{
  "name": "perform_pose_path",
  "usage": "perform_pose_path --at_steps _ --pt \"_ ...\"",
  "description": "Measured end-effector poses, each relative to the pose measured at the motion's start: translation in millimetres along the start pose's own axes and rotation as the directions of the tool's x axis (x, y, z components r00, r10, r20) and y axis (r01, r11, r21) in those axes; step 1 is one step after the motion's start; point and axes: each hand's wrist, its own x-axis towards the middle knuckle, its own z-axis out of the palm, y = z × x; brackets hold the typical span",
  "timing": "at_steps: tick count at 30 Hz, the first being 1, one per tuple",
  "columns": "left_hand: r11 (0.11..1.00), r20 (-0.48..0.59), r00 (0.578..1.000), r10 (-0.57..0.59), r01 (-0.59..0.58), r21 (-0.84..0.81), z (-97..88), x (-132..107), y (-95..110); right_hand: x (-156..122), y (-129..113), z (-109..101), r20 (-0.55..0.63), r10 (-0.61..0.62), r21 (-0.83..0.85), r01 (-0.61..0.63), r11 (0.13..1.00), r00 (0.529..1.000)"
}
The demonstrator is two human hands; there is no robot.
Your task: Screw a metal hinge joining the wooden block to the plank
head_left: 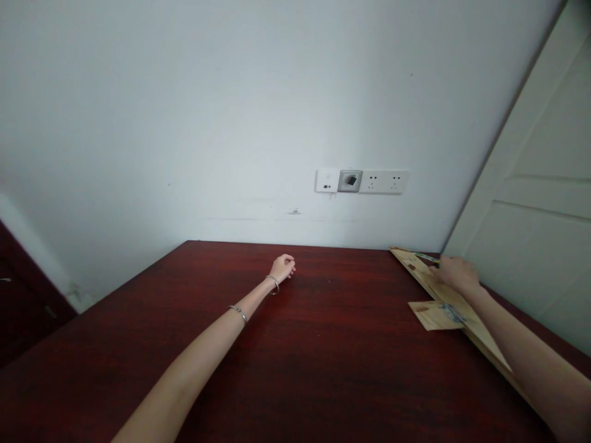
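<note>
A white wall (231, 92) rises behind a dark red desk (323, 357), and a pale door (545, 246) stands at the right. A long flat cardboard sleeve (422, 271) lies along the desk's right edge; its contents do not show. A smaller tan envelope (434, 315) lies touching it. A socket strip (361, 181) sits on the wall. The right hand (455, 274) rests on the sleeve's far end; whether it grips, I cannot tell. The left hand (282, 267) lies mid-desk, curled narrow and holding nothing, well apart from the sleeve.
</note>
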Motion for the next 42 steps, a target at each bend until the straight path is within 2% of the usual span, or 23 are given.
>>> perform_pose_path --at_steps 1,3,5,8,12,17,22,42 --pt "0.999 -0.009 1.0 0.027 -0.027 0.047 -3.0 -1.3 -3.5 -9.2 -19.7 -2.6 0.019 0.014 -0.137 -0.011 0.991 1.0" --pt "0.986 -0.002 0.997 0.082 -0.081 0.149 -7.1 -4.8 -9.2 -32.0 -62.9 -7.4 0.063 -0.069 -0.276 0.084 0.957 0.996" --pt "0.96 0.026 0.992 0.12 -0.122 0.252 -8.0 -8.8 -12.9 -56.5 -104.9 -8.9 0.123 -0.149 -0.266 0.178 0.947 0.981" --pt "0.907 0.08 0.987 0.143 -0.163 0.389 -4.2 -13.2 -16.0 -88.3 -154.3 -0.7 0.173 -0.208 -0.218 0.243 0.945 0.963" --pt "0.829 0.157 0.975 0.158 -0.217 0.515 4.5 -15.0 -18.3 -118.4 -197.4 22.7 0.231 -0.281 -0.133 0.316 0.939 0.932" --pt "0.756 0.192 0.967 0.166 -0.249 0.605 10.6 -16.8 -19.8 -146.7 -236.5 47.0 0.272 -0.411 -0.011 0.43 0.903 0.87" --pt "0.72 0.196 0.966 0.169 -0.257 0.644 12.1 -20.7 -19.5 -164.4 -253.2 60.3 0.262 -0.497 0.08 0.495 0.865 0.827" --pt "0.694 0.212 0.959 0.186 -0.281 0.663 11.7 -21.5 -20.4 -168.1 -249.5 63.6 0.209 -0.505 0.142 0.485 0.863 0.837"
